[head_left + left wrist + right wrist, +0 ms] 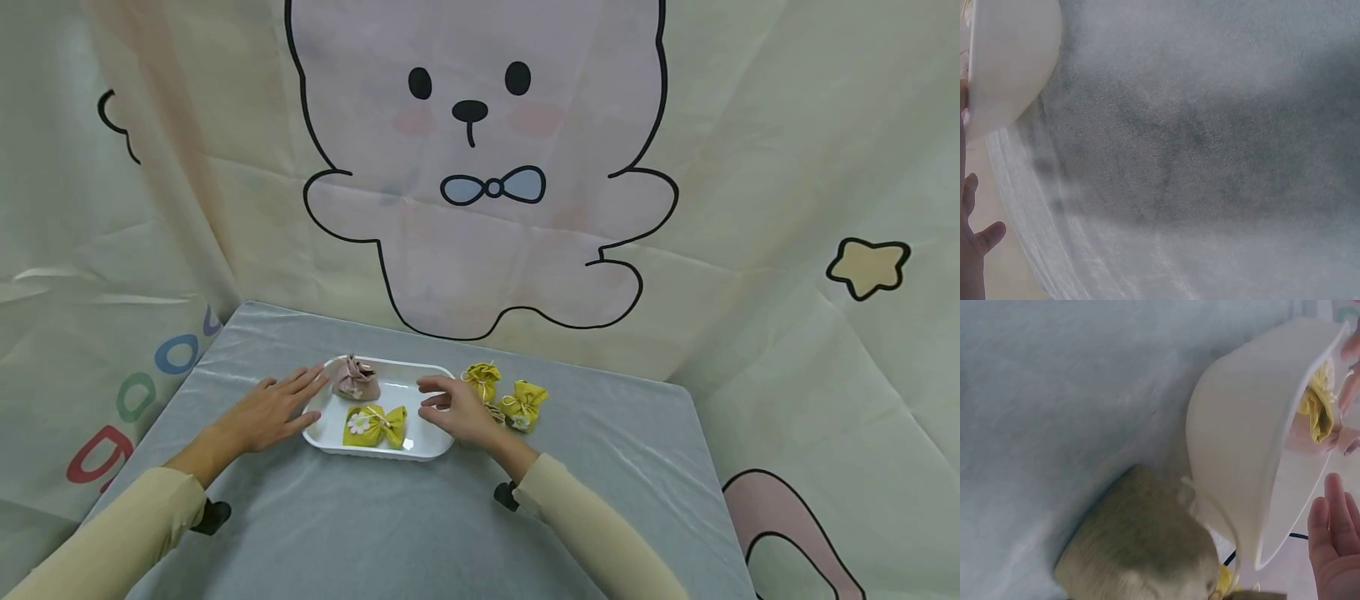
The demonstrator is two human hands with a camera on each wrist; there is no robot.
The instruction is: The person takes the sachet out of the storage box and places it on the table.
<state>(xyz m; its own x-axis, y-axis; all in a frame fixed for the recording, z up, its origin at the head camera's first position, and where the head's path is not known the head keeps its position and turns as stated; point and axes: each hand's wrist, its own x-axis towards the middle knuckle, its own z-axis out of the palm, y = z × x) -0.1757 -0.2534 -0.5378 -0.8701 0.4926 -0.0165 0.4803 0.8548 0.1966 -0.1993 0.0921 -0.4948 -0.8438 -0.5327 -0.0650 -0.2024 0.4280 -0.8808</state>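
Observation:
My left hand (273, 414) lies at the left end of a white tray (420, 450), fingers stretched along its rim and thumb at the near side. Over the tray's right end hovers my right hand (461, 410), its fingers loosely bent with nothing visible between them. Inside the tray, a pink drawstring pouch (356, 380) sits at the back left. In front of it lies a yellow drawstring pouch (375, 426) with a white flower. In the right wrist view, the right hand's fingers (1335, 531) show beside the tray rim.
Right of the tray stand two yellow pouches, one farther back (482, 379) and one with a flower (522, 405). An olive-brown pouch (1141, 544) is close to the tray's right end, mostly hidden by the right hand in the head view. A grey cloth covers the table (360, 525).

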